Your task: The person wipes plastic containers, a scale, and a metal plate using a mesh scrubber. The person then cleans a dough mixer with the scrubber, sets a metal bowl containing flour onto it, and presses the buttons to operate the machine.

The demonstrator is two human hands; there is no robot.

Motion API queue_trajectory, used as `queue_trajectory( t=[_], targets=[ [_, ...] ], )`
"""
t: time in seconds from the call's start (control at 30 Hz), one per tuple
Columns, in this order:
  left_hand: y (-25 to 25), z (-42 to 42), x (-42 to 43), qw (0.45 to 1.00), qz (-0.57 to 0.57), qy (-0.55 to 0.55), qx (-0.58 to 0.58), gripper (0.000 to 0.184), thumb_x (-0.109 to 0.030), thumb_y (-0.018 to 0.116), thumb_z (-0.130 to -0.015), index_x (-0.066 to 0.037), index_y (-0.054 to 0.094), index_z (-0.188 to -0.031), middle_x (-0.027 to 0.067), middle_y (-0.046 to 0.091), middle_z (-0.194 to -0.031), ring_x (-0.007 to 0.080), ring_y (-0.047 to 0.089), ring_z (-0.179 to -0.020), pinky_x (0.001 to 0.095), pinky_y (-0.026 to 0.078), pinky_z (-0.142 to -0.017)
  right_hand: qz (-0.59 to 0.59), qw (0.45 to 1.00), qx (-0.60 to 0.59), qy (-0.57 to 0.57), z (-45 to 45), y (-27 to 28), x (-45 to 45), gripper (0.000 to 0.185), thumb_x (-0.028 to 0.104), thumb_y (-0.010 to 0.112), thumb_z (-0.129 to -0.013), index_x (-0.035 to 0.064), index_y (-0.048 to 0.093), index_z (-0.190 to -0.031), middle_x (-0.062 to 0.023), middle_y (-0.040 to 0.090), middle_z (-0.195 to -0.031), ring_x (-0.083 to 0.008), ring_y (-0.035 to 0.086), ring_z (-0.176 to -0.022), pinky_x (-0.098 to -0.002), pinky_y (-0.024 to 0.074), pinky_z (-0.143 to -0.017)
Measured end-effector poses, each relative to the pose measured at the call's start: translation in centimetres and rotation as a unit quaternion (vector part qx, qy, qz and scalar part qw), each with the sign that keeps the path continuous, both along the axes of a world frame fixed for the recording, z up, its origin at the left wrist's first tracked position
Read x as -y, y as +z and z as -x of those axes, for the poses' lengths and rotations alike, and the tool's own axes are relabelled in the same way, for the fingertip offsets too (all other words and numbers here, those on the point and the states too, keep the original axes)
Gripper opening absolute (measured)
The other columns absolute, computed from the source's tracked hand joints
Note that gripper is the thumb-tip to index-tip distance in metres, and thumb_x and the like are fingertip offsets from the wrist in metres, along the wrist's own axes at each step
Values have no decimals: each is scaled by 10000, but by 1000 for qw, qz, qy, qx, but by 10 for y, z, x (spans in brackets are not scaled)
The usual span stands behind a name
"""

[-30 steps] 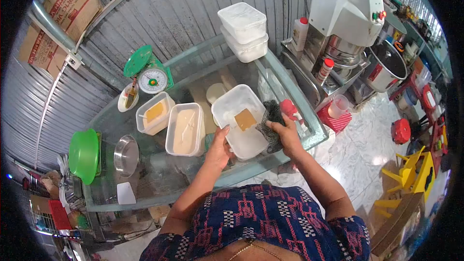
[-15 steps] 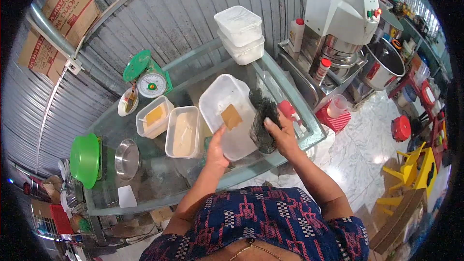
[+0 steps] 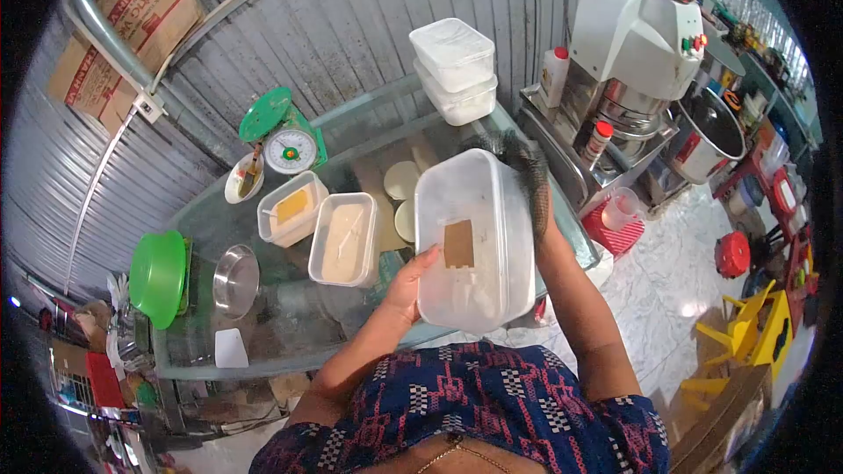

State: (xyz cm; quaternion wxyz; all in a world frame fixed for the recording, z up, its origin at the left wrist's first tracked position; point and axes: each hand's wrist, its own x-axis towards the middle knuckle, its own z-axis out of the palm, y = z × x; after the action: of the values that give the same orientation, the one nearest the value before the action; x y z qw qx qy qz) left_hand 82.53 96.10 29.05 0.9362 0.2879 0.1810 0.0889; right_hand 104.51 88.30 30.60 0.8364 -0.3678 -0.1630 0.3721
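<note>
Okay, left hand (image 3: 411, 285) grips the near left side of a clear plastic tub (image 3: 474, 184), thumb over the edge, tub tilted and held up in front of the chest, over the near edge of the glass table (image 3: 290, 316). A brown square (image 3: 458, 244) shows on the tub's broad flat face; cannot tell if it sits inside or outside. Right hand (image 3: 541, 197) is up at the tub's far right side, mostly covered by dark netting (image 3: 514, 154); fingers hidden, so cannot tell whether they clench or lie loose. Just left of the held tub, two pale discs (image 3: 402, 180) rest on the table, then an open tub with pale contents (image 3: 344, 274), and beside that a smaller tub (image 3: 279, 233) with an orange square (image 3: 292, 205) showing in it. Behind those: a green dial scale (image 3: 290, 151), plus a white bowl (image 3: 234, 190) with a handled tool leaning in it. Toward the table's left end: green basin (image 3: 158, 279), metal bowl (image 3: 235, 281), white flat scraper (image 3: 231, 348). Far corner holds two stacked tubs (image 3: 453, 70). Mixer (image 3: 632, 44) stands off to the right, large metal pot (image 3: 702, 154) next to it; red stool (image 3: 731, 256) and yellow chair (image 3: 742, 316) on the marble-look floor.
</note>
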Motion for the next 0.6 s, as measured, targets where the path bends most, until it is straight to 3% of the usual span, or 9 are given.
queue_trajectory(
  t=[0.03,0.37,0.4,0.47,0.5,0.57,0.6],
  targets=[
    [1,0,-1,1000,-6,-18,0,462,-316,538,-904,-30,478,-1263,125,579,-1177,255,581,-1048,412,463,-916,-35,992,-25,121,-13,-58,-5,444,410,461,-913,53,569,-1153,-100,620,-1031,-201,594,-977,-358,468,-903],
    [5,-13,-27,996,-40,77,2,457,-315,588,-866,-37,518,-1221,114,601,-1124,256,591,-1015,415,472,-900,-66,941,-285,169,78,-42,23,479,435,448,-917,62,523,-1208,-98,600,-1098,-215,596,-1000,-401,478,-911],
    [8,-13,-29,995,-49,84,-5,469,-316,573,-874,-25,502,-1235,127,588,-1150,265,582,-1035,415,458,-919,-64,941,-284,173,73,-40,22,479,435,448,-917,62,523,-1208,-98,600,-1098,-215,596,-1000,-401,478,-911],
    [6,-12,-31,994,-55,93,-13,480,-316,558,-883,-14,486,-1249,140,576,-1177,274,573,-1056,415,443,-939,-115,963,-174,171,53,-36,23,608,466,488,-898,93,388,-1368,-102,421,-1373,-253,455,-1216,-428,383,-1011],
    [0,-13,-33,998,-26,53,-5,478,-314,556,-884,-14,488,-1249,139,576,-1181,270,576,-1055,409,444,-940,-113,963,-173,174,46,-28,22,608,466,488,-898,93,388,-1368,-102,421,-1373,-253,455,-1216,-428,383,-1011],
    [-5,-16,-30,1000,4,14,5,475,-312,555,-885,-14,489,-1249,138,576,-1186,266,578,-1053,403,445,-940,34,996,-57,61,31,-14,23,686,556,504,-848,83,427,-1340,-125,475,-1324,-291,488,-1179,-431,405,-993],
    [-5,-19,-25,1000,-13,-7,-14,467,-301,557,-884,-16,491,-1248,135,580,-1183,261,581,-1050,402,450,-936,-96,973,-157,142,26,-21,19,721,592,528,-812,76,461,-1312,-130,528,-1263,-296,526,-1129,-430,433,-964]
  ],
)
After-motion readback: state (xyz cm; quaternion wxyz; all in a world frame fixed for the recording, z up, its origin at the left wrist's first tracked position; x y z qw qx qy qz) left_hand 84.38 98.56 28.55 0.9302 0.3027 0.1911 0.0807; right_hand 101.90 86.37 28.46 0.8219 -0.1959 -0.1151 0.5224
